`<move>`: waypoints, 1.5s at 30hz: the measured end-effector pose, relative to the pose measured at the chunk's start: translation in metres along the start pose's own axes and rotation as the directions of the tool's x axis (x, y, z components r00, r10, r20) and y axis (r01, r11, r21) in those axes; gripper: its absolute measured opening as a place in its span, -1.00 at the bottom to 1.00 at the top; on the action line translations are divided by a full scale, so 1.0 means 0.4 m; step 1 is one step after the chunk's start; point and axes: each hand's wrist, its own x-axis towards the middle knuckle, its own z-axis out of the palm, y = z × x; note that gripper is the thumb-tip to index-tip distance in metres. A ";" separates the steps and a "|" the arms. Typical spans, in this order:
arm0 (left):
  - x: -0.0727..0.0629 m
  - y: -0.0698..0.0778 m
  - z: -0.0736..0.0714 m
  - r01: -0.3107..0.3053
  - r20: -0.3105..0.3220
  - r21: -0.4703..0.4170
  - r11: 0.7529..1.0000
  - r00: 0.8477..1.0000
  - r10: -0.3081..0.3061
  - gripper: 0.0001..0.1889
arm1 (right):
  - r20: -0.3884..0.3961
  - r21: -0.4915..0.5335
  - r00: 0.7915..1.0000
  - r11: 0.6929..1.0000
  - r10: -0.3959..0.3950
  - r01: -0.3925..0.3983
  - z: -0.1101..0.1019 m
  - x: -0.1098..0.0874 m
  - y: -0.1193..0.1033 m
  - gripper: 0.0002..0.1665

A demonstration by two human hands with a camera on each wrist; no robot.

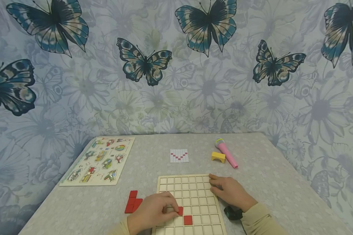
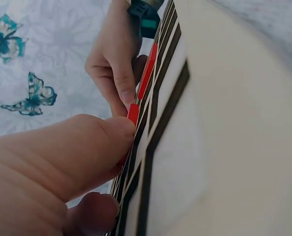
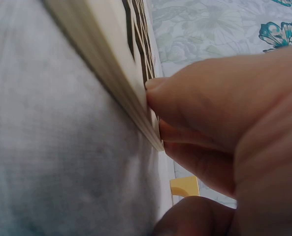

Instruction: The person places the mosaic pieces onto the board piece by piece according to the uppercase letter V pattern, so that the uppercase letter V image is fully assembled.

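Observation:
My left hand [image 1: 155,209] is over the lower part of a pale wooden grid board [image 1: 194,187]. Its thumb and a finger pinch a red square tile [image 1: 180,211] at the board's surface; in the left wrist view this red tile [image 2: 133,112] shows just past the thumb tip. Another red tile [image 1: 188,220] lies flat on the grid, diagonally lower right. Left of the board, several red tiles [image 1: 132,202] lie grouped on the table. My right hand [image 1: 232,192] rests on the board's right edge near the far corner, thumb on the rim [image 3: 131,93] in the right wrist view.
Beyond the board lies a small card [image 1: 179,156] with a red V pattern on a grid. A yellow arch block [image 1: 218,157] and a pink toy microphone [image 1: 227,155] lie at back right. A picture puzzle board [image 1: 98,161] occupies the left side of the table.

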 end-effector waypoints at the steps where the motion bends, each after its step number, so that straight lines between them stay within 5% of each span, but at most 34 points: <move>1: 0.000 0.000 0.001 -0.001 -0.004 0.000 1.000 1.000 0.001 -0.92 | 0.001 0.002 1.000 1.000 0.002 -0.002 0.001 0.000 0.001 -0.54; 26: 0.000 0.008 0.001 -0.009 0.008 0.039 0.999 1.000 0.009 -0.76 | 0.011 0.015 1.000 1.000 0.005 -0.005 -0.001 0.001 0.000 -0.52; 38: 0.002 0.009 0.001 -0.115 0.007 0.169 0.979 0.993 0.115 -0.78 | 0.006 0.008 1.000 1.000 0.006 -0.006 -0.006 -0.002 -0.004 -0.52; 45: 0.002 0.010 -0.002 -0.112 0.026 0.191 0.975 0.994 0.109 -0.77 | 0.012 0.013 1.000 1.000 0.010 -0.011 -0.007 -0.004 -0.007 -0.52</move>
